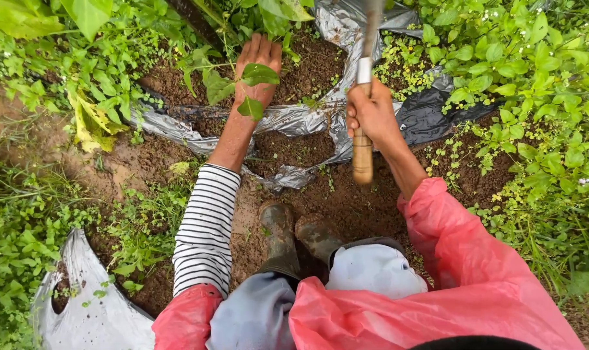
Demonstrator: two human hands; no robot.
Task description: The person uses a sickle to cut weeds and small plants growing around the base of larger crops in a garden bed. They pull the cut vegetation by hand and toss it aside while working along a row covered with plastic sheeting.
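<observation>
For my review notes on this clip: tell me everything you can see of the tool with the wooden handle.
The tool has a smooth, light-brown wooden handle with a rounded butt end pointing toward the person. A pale metal collar joins it to a darker blade or shaft that runs up out of the frame, blurred, so its shape cannot be told. It is held raised and nearly upright in the picture above the soil. The right hand is wrapped around the handle's upper part; nothing else touches it.

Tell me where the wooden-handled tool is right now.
In the head view, the wooden-handled tool is right of centre, gripped upright in the right hand, above the black plastic sheet and soil, across from the left hand.
</observation>
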